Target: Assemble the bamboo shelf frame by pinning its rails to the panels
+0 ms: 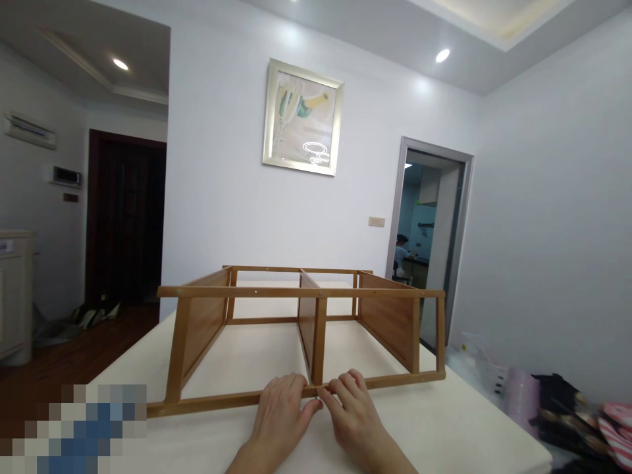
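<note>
A brown wooden shelf frame (320, 339) lies on its side, with solid panels standing between its long rails. My left hand (282, 416) is closed over the near bottom rail, just left of the middle upright. On the other side of that joint, my right hand (359, 418) has its fingers curled over the same rail. Both thumbs come close together at a small metal piece (317, 396), perhaps a screw, at the foot of the upright. The fingertips behind the rail are partly hidden.
The frame rests on a cream table (469, 428). At the right are a pink cylindrical object (522, 398) and a heap of dark and striped items. A person (402, 251) is visible through the doorway (429, 230). A framed picture (302, 118) hangs ahead.
</note>
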`<state>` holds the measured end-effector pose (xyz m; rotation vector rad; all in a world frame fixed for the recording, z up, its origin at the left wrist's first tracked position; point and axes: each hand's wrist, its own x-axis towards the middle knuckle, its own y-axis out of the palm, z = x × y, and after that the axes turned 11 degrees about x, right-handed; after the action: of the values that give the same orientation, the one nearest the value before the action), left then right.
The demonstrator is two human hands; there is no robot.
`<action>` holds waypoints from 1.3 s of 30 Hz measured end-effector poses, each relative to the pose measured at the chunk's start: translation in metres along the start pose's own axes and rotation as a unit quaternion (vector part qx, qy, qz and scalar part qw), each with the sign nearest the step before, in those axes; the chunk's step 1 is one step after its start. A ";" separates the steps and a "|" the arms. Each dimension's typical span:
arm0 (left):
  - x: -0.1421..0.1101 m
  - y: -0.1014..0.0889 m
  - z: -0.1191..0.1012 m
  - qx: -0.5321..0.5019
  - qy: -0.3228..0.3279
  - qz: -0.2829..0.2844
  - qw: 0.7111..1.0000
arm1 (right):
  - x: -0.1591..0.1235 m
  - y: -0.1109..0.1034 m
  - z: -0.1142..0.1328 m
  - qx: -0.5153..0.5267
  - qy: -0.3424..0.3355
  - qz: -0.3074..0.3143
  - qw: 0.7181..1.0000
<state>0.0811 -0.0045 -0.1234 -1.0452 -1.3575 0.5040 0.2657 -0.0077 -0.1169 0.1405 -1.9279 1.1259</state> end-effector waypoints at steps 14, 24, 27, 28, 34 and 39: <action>0.003 0.007 -0.004 0.005 0.010 -0.059 0.998 | -0.004 0.010 -0.001 -0.020 0.015 -0.038 0.999; 0.004 0.015 0.003 0.020 0.023 -0.078 0.996 | -0.008 0.014 0.005 -0.023 0.047 -0.022 0.998; 0.004 0.014 0.002 0.024 0.022 -0.079 0.996 | -0.008 0.014 0.007 -0.025 0.049 -0.027 0.998; 0.004 0.013 0.002 0.025 0.023 -0.078 0.996 | -0.008 0.014 0.007 -0.025 0.051 -0.029 0.998; 0.006 0.011 0.002 0.026 0.017 -0.060 0.998 | -0.005 0.015 0.006 -0.044 0.022 -0.012 0.999; 0.004 0.010 0.003 0.016 0.013 -0.018 1.000 | -0.005 0.019 0.002 -0.005 0.019 0.000 1.000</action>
<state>0.0817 0.0048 -0.1296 -0.9957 -1.3383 0.4815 0.2582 0.0005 -0.1329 0.1124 -1.9000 1.1102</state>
